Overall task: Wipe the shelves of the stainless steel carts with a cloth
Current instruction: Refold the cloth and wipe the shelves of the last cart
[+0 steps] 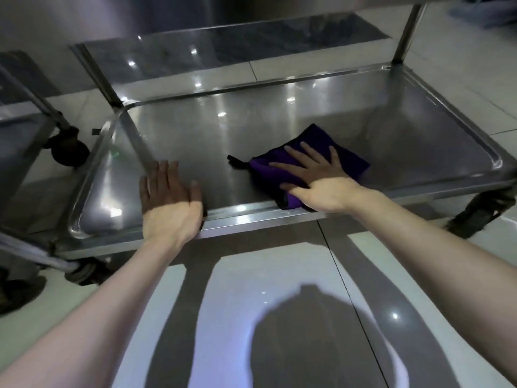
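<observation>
One spread-fingered right grip (316, 180) is pressing the purple cloth (351, 161) flat on the shelf (279, 121) at 5 o'clock to wipe, while the left grip (170, 197), equally flat, is bracing at 7 o'clock, seemingly for support

Glossy pale floor tiles (279, 275) reflect small light spots; something bluish (486, 12), perhaps fabric, lies far right.

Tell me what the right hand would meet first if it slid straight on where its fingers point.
Beyond the purple cloth under the right hand lies bare shelf, so the first obstacle is probably the shelf's raised far rim.
</observation>
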